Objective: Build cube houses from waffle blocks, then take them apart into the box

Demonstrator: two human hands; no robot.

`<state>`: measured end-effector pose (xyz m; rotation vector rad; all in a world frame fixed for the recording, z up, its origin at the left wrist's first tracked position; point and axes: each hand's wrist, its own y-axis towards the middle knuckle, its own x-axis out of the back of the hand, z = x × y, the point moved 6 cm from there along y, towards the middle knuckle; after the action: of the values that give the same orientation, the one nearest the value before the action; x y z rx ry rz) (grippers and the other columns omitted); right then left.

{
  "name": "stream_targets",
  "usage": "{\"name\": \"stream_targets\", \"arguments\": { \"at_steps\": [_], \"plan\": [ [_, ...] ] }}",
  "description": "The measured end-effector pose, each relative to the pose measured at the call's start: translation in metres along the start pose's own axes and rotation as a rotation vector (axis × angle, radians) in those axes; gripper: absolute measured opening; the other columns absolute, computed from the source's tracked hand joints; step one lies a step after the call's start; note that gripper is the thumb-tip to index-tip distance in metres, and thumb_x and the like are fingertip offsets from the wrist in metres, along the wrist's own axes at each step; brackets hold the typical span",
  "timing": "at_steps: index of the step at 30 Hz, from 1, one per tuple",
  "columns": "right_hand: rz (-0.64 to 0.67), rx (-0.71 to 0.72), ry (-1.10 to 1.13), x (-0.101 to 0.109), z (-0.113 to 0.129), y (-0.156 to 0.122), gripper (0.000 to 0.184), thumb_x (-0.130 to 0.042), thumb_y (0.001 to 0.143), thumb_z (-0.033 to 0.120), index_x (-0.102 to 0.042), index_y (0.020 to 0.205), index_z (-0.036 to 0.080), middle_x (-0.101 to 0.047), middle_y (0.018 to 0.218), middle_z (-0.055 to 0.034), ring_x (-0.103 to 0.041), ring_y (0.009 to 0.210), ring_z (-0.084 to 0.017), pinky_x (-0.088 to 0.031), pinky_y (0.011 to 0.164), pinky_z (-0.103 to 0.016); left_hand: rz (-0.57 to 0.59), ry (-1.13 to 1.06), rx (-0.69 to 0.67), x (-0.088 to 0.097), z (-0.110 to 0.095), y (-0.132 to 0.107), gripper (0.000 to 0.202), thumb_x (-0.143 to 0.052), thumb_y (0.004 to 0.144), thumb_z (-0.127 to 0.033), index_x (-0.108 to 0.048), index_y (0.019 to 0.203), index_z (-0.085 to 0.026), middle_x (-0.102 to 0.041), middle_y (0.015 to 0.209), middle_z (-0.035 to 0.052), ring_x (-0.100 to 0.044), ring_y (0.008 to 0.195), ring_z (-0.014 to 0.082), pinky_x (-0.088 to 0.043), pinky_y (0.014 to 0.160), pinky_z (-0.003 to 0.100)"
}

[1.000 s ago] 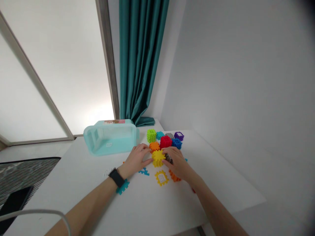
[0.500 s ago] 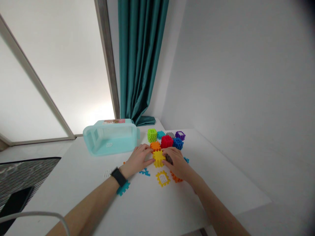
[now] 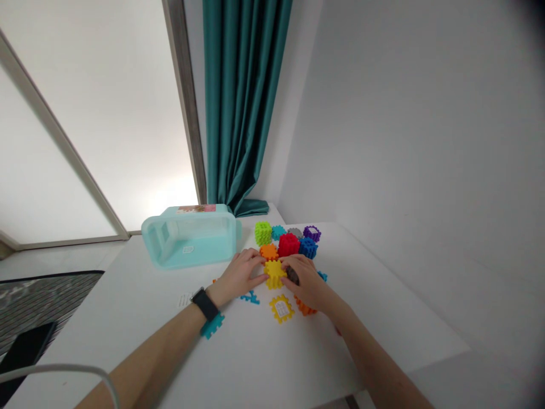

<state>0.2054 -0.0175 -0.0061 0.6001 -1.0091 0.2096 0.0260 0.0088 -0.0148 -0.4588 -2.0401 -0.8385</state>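
A yellow toothed block (image 3: 275, 274), partly built from interlocking panels, stands on the white table between my hands. My left hand (image 3: 243, 272) grips its left side with thumb and fingers, a black watch on the wrist. From the right, my right hand (image 3: 307, 282) closes on the same block. In front lies a loose yellow panel (image 3: 281, 308) with a white label. Just behind the block are an orange piece (image 3: 268, 252) and a red cube (image 3: 288, 245). Another orange piece (image 3: 305, 307) shows partly under my right hand.
A pale turquoise bin (image 3: 193, 241) stands at the back left. Behind the hands sit a green cube (image 3: 263, 233), a blue block (image 3: 308, 248) and a purple piece (image 3: 312, 233). Blue panels (image 3: 213, 326) lie near my left arm. A white cable (image 3: 63, 368) crosses the lower left.
Almost nothing differs. Both hands stay on the yellow block, and the view has shifted very slightly.
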Motion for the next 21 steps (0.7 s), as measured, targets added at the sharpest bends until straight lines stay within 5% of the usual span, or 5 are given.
{"name": "stream_targets", "arguments": {
  "at_steps": [21],
  "plan": [
    [-0.020,-0.006,-0.039,0.0058,0.0005,-0.0024,0.019,-0.063,0.079,0.012,-0.054,0.093,0.022,-0.067,0.102,-0.0065,-0.058,0.105,-0.026,-0.040,0.097,-0.046,0.004,-0.023,0.000,0.0018,-0.0018,0.0020,0.032,-0.066,0.089,-0.034,-0.061,0.118,-0.020,-0.059,0.119,0.0098,-0.056,0.114,0.0264,-0.047,0.097,0.043]
  ]
}}
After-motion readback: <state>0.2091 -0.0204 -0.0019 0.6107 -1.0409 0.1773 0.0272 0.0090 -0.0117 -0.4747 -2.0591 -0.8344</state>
